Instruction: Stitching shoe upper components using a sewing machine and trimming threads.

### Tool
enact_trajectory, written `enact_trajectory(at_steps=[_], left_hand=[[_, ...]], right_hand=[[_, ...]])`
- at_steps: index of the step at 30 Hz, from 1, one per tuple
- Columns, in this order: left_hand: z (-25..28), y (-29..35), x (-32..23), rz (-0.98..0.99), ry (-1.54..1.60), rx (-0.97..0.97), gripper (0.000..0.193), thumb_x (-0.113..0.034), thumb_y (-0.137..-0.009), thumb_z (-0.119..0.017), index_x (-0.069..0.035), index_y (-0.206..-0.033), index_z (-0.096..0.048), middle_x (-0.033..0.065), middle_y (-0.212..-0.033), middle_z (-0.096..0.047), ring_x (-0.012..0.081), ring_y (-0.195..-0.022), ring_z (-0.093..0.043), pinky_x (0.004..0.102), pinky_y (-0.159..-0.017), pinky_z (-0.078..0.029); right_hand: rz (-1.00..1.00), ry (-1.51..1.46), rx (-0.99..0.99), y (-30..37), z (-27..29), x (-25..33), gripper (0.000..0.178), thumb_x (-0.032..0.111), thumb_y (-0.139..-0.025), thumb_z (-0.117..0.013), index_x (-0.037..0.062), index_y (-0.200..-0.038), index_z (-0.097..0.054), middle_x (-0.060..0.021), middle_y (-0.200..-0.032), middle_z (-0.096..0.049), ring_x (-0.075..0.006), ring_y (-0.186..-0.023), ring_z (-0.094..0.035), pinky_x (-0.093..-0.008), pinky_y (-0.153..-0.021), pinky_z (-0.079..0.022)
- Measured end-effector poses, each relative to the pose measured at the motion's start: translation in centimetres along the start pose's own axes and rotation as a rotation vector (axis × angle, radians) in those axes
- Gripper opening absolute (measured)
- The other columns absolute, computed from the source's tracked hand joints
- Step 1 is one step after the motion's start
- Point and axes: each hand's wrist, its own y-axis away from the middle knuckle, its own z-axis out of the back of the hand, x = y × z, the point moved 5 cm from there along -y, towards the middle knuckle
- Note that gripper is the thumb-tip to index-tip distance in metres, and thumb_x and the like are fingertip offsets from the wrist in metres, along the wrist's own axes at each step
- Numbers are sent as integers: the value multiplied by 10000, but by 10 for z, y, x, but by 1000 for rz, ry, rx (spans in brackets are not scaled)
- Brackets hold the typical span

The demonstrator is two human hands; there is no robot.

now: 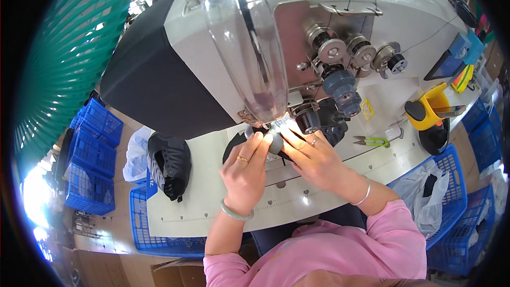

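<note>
Under the lit needle area of a sewing machine [228, 32], a dark grey shoe upper [275, 143] lies between my two hands. My left hand [244, 170] grips its left side, fingers pressed together and fingertips close to the presser area. From the right, my right hand [313, 157] holds the piece down with its fingers reaching toward the needle. Glare and my fingers hide the needle and the seam. Black shoe material [332, 125] shows behind my right hand. On the left of the table stands a black shoe upper [169, 165] with laces.
Green-handled thread snips [372, 141] lie right of my hands. Farther right stands a yellow holder [433, 107]. Blue crates flank the table, one at its left edge [141, 223] and one at its right [454, 180]. A green slatted guard [74, 48] rises at far left.
</note>
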Motion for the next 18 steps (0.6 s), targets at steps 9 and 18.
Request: enact_trajectory(at_steps=[9,18], left_hand=[[-3,1,-3,-64,-97,46,331,72,-702,-658,-31,-1014,-704,93,-1042,-660,263,-874,-673,333,-743,-561],[-6,3,-1,-113,-157,81,302,50,-706,-636,15,-1002,-687,134,-1101,-628,297,-967,-671,353,-813,-569]], right_hand=[[-21,22,-28,2,-7,2,390,89,-763,-656,-44,-1127,-611,-181,-1258,-560,-340,-1216,-510,-533,-1044,-373],[-97,-225,-68,3,-6,-1,405,87,-784,-700,-1,-1165,-596,-228,-1273,-527,-392,-1208,-495,-496,-1033,-390]])
